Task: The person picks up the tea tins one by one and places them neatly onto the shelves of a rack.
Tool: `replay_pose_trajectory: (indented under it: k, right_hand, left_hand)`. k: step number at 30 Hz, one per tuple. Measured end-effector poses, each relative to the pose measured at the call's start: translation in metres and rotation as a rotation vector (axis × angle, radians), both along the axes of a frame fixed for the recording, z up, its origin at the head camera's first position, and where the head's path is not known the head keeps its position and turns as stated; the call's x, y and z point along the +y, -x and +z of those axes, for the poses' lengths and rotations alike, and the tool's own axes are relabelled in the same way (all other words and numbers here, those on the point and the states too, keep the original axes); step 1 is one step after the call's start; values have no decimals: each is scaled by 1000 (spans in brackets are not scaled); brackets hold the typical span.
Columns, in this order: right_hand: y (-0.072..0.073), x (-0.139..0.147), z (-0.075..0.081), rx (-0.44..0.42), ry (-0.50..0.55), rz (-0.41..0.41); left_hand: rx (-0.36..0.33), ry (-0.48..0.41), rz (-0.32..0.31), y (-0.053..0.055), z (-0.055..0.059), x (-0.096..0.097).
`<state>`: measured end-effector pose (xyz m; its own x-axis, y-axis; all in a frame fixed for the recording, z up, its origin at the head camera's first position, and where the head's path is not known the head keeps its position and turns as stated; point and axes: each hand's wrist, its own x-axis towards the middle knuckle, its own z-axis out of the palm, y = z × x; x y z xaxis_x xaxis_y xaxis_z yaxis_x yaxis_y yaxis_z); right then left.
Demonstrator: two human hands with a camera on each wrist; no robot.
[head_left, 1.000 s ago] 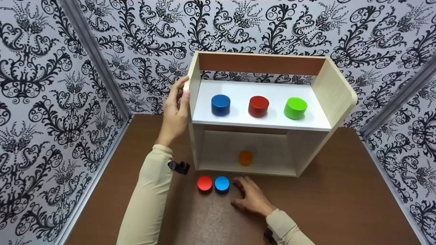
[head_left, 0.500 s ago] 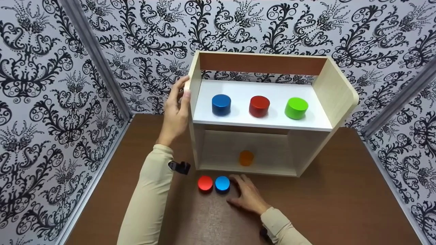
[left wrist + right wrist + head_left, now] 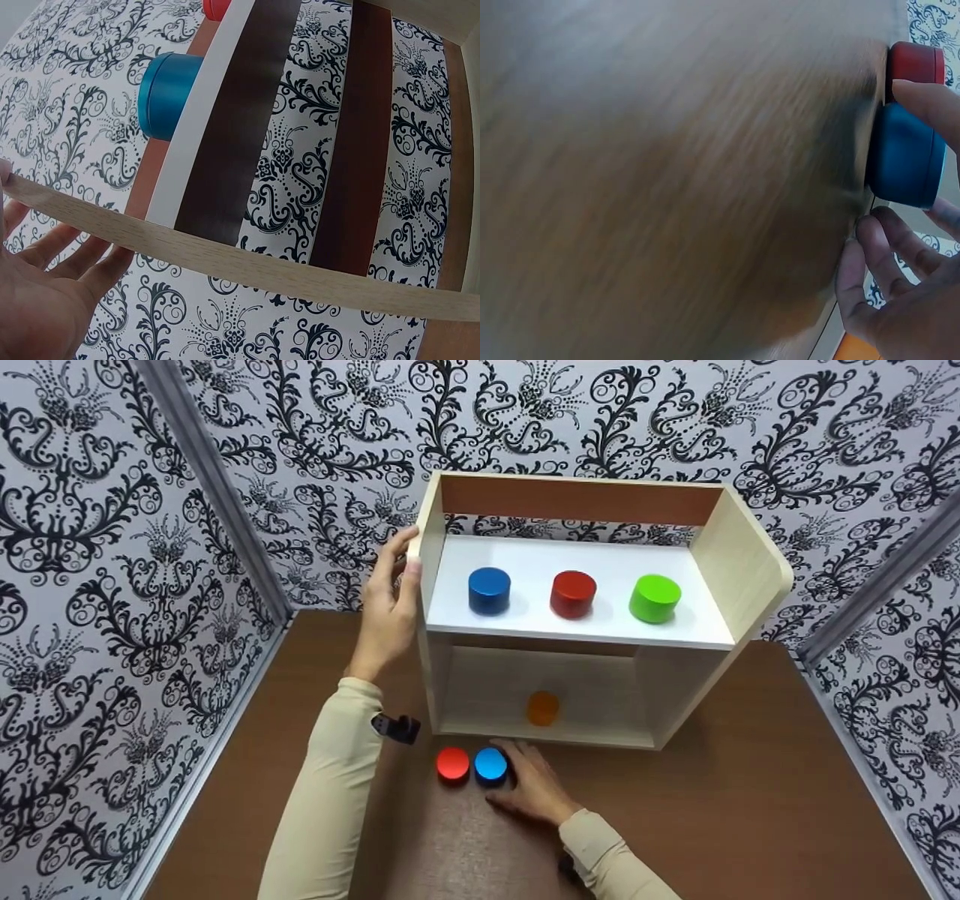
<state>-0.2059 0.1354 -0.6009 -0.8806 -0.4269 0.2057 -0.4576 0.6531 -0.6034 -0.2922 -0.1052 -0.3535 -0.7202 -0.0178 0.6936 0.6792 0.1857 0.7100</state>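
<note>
My left hand [image 3: 388, 611] grips the left side panel of a small wooden shelf unit [image 3: 427, 682], with the thumb on the front edge and the fingers behind it. On the table, my right hand [image 3: 536, 784] is spread around the right side of a light-blue round canister [image 3: 490, 766], thumb in front and fingers behind. The right wrist view shows the thumb close to the blue canister [image 3: 904, 157]; whether it touches is unclear. Beside it on the left stands a red canister [image 3: 453, 765].
On the white upper shelf [image 3: 525, 551] stand a dark-blue canister [image 3: 489, 591], a dark-red canister [image 3: 573, 594] and a green canister [image 3: 655, 598]. An orange canister [image 3: 543, 709] sits in the lower compartment. Patterned walls [image 3: 75, 510] enclose the brown table [image 3: 765, 810].
My right hand has moved left along the table until its thumb and fingers surround the right side of the light-blue canister. The left hand stays on the shelf panel.
</note>
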Motion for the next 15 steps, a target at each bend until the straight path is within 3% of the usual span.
replay_pose_trajectory:
  k: [15]
  right_hand:
    - [3, -11, -1, 39, -63, 9]
  left_hand:
    - [-7, -3, -6, -1, 1, 0]
